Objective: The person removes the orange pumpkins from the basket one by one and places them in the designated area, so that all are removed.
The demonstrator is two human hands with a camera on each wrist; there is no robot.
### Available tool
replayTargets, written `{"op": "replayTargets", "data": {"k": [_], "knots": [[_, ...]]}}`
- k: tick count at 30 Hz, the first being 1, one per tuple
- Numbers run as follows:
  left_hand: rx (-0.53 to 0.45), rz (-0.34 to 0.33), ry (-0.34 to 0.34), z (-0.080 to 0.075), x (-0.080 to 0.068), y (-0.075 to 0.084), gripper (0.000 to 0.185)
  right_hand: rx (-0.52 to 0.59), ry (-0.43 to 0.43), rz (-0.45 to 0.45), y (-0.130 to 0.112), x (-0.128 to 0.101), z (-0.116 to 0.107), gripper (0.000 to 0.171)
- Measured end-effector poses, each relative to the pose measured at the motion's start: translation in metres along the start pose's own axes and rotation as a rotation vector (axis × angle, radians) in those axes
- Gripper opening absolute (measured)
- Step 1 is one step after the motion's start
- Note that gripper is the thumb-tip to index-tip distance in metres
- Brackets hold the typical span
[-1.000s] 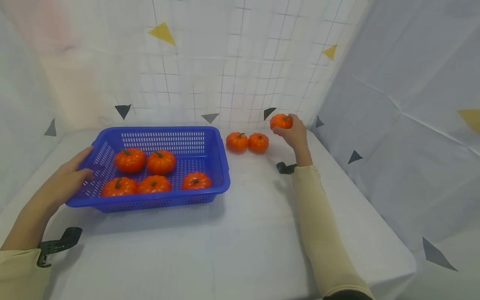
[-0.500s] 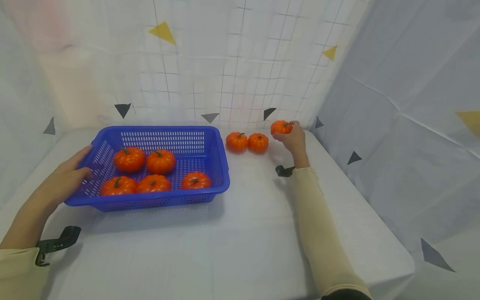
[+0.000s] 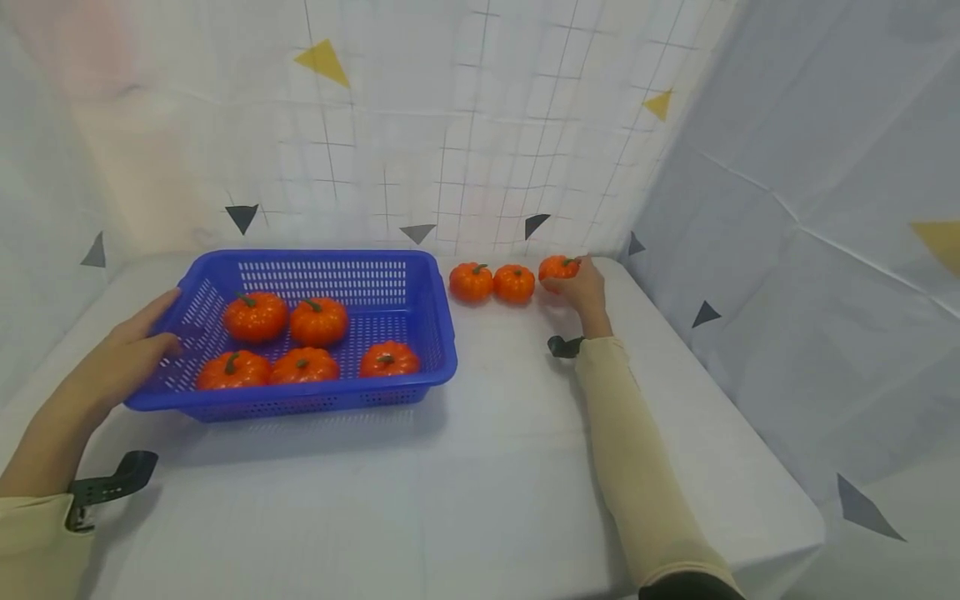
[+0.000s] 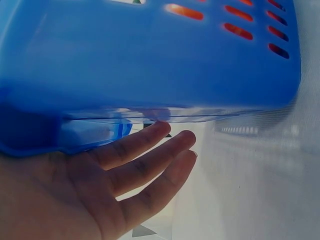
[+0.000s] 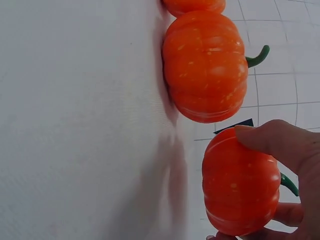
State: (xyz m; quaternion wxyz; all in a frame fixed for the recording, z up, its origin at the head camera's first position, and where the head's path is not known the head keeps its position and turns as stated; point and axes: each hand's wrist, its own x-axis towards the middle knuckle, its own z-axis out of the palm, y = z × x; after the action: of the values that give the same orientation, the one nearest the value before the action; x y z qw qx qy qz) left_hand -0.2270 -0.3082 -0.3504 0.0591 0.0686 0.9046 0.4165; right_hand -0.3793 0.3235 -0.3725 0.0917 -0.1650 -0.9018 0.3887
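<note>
My right hand [image 3: 589,290] grips a small orange pumpkin [image 5: 240,182] with a green stem, thumb on one side and fingers on the other. It is low over the table at the back right; in the right wrist view a shadow lies beside it. To its left, two more pumpkins stand side by side, the nearer one [image 3: 514,284] and another [image 3: 471,282]. My left hand [image 3: 112,362] holds the left rim of a blue plastic basket [image 3: 300,397], thumb over the edge. Below the rim, three fingers [image 4: 142,167] extend outside the wall. Several pumpkins [image 3: 257,317] lie in the basket.
A white-covered table [image 3: 480,500] carries everything. Behind it rises a white sheet [image 3: 420,125] with grid lines and triangles, and a grey-white sheet [image 3: 810,317] stands along the right side. The table's right edge slopes toward the front corner.
The right hand has lowered its pumpkin toward the table, level with the two standing there. The left hand and the basket stay in place.
</note>
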Motion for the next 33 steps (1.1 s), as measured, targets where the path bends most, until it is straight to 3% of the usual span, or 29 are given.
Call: {"op": "replayTargets", "data": {"k": [17,30,33], "knots": [[0.008,-0.023,0.001,0.0,0.0,0.001,0.074,-0.018,-0.059,0.025,0.01,0.0,0.013,0.077],[0.014,-0.02,0.011,0.001,0.001,0.0,0.074,-0.052,-0.104,0.044,0.01,0.005,0.011,0.085],[0.007,-0.018,0.008,0.001,0.001,0.001,0.074,-0.085,-0.118,0.042,0.007,0.004,0.008,0.094]]}}
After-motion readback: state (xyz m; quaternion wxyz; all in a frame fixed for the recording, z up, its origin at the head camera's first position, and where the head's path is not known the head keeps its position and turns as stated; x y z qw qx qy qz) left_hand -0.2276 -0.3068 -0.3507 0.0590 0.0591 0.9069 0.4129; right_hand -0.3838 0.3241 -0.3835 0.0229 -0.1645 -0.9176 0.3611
